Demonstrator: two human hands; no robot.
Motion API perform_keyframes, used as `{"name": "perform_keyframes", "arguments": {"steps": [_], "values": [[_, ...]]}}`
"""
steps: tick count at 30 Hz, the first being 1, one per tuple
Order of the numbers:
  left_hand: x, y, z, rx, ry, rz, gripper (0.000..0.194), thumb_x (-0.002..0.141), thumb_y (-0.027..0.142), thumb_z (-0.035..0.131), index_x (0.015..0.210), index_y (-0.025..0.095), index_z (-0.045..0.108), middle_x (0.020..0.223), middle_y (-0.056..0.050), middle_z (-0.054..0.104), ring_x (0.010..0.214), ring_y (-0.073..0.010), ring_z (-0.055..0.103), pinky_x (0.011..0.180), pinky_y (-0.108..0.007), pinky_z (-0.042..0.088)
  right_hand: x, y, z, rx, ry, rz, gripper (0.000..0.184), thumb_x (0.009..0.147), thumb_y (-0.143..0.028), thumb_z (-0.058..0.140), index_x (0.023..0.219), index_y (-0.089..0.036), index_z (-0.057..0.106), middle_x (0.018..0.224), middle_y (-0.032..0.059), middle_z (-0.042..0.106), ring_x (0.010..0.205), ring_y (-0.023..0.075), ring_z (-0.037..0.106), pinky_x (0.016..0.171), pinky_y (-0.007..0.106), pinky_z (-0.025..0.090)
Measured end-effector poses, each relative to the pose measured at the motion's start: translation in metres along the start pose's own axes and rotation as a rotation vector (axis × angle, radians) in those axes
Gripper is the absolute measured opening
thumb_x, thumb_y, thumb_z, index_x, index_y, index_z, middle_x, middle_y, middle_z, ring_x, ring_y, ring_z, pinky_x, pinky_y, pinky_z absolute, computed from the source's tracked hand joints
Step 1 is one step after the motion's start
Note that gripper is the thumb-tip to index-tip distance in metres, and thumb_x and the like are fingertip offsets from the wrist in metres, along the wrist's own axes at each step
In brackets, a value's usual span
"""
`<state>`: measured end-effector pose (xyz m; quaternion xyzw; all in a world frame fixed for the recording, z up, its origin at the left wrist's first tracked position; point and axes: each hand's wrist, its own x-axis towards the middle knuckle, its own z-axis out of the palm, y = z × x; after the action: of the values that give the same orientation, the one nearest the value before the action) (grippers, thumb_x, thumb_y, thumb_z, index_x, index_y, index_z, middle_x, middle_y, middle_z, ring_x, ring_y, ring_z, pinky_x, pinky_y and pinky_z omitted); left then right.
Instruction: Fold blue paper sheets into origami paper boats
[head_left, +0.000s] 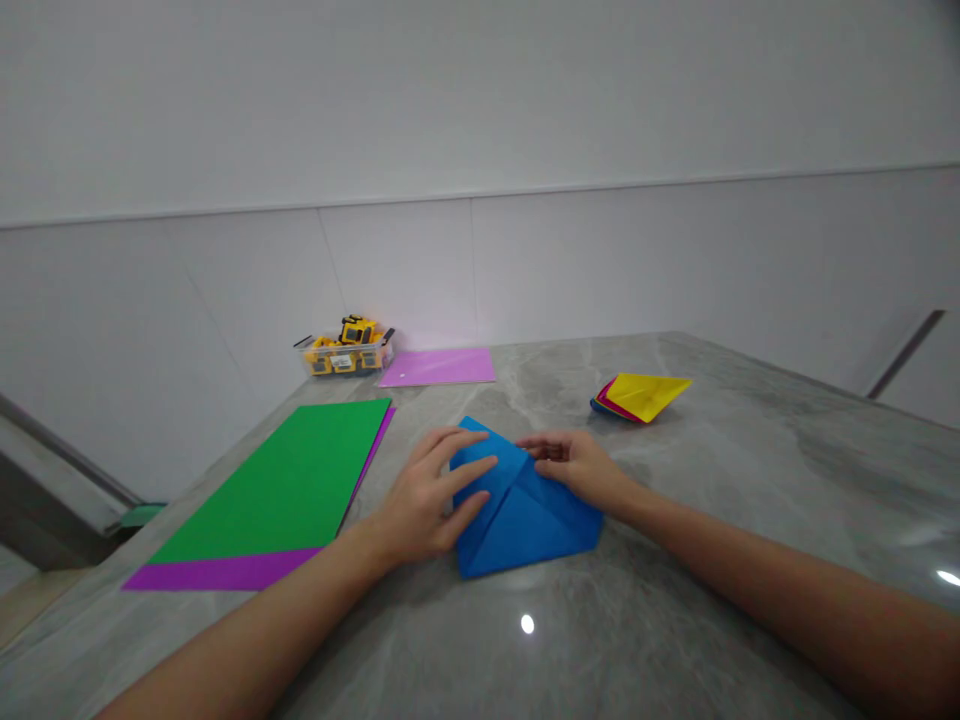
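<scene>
A folded sheet of blue paper (529, 530) lies on the grey table in front of me, with diagonal creases and flaps meeting near its middle. My left hand (442, 485) rests on its left side, fingers spread and laid across the upper flap. At the upper right edge, the curled fingers of my right hand (570, 465) pinch the paper; some of these fingertips are hidden behind the fold.
To the left lies green paper (277, 480) over purple paper (225, 572). Pink paper (442, 367) and a clear plastic box (345, 358) of yellow toy vehicles (358, 330) are near the wall. Folded yellow paper (649, 393) tops other coloured pieces at right.
</scene>
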<state>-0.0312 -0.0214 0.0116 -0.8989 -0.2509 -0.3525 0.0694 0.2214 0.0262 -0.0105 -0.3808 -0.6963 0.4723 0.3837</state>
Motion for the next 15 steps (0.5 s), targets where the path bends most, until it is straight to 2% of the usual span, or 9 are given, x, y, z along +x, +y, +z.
{"name": "perform_keyframes", "arguments": {"steps": [2, 3, 5, 8, 11, 15], "values": [[-0.001, -0.004, -0.002, 0.011, -0.077, -0.058, 0.044, 0.087, 0.029, 0.06, 0.129, 0.019, 0.055, 0.14, -0.019, 0.045, 0.13, -0.0325, 0.041, 0.103, -0.057, 0.039, -0.001, -0.003, -0.002, -0.173, -0.022, -0.056, 0.04, 0.07, -0.011, 0.054, 0.105, -0.017, 0.071, 0.092, 0.0058, 0.075, 0.081, 0.0198, 0.068, 0.073, 0.034, 0.054], [-0.002, -0.005, -0.002, -0.011, -0.143, -0.045, 0.046, 0.085, 0.032, 0.062, 0.129, 0.019, 0.055, 0.141, -0.019, 0.043, 0.132, -0.0335, 0.039, 0.103, -0.057, 0.038, -0.003, -0.005, -0.001, -0.255, -0.033, -0.083, 0.041, 0.071, -0.009, 0.051, 0.105, -0.017, 0.071, 0.094, 0.0064, 0.075, 0.083, 0.0201, 0.068, 0.075, 0.035, 0.053], [-0.001, -0.003, -0.001, -0.084, -0.279, 0.032, 0.044, 0.084, 0.037, 0.064, 0.124, 0.02, 0.06, 0.14, -0.018, 0.044, 0.132, -0.0327, 0.04, 0.105, -0.053, 0.038, -0.005, -0.009, 0.0, -0.405, -0.041, -0.133, 0.04, 0.073, -0.006, 0.049, 0.104, -0.016, 0.071, 0.098, 0.0077, 0.074, 0.087, 0.0204, 0.067, 0.078, 0.036, 0.052], [0.001, 0.005, 0.003, -0.181, -0.446, 0.117, 0.037, 0.087, 0.039, 0.061, 0.121, 0.024, 0.064, 0.137, -0.015, 0.048, 0.126, -0.0275, 0.048, 0.104, -0.044, 0.041, -0.01, -0.012, 0.005, -0.607, -0.06, -0.177, 0.031, 0.077, -0.008, 0.05, 0.098, -0.015, 0.073, 0.094, 0.0089, 0.072, 0.083, 0.02, 0.066, 0.077, 0.034, 0.051], [0.003, 0.011, 0.006, -0.187, -0.506, 0.119, 0.036, 0.09, 0.037, 0.057, 0.123, 0.027, 0.063, 0.131, -0.013, 0.052, 0.119, -0.0263, 0.053, 0.101, -0.042, 0.044, -0.014, -0.015, 0.007, -0.75, -0.106, -0.21, 0.023, 0.081, -0.021, 0.058, 0.097, -0.014, 0.073, 0.092, 0.0102, 0.069, 0.083, 0.021, 0.064, 0.077, 0.035, 0.05], [0.003, 0.009, 0.005, -0.176, -0.519, 0.05, 0.034, 0.09, 0.04, 0.055, 0.122, 0.029, 0.065, 0.124, -0.013, 0.054, 0.113, -0.0261, 0.055, 0.098, -0.043, 0.045, -0.02, -0.02, 0.004, -0.888, -0.183, -0.172, 0.04, 0.073, -0.039, 0.072, 0.104, -0.015, 0.071, 0.1, 0.0112, 0.063, 0.091, 0.0252, 0.06, 0.083, 0.038, 0.047]]}}
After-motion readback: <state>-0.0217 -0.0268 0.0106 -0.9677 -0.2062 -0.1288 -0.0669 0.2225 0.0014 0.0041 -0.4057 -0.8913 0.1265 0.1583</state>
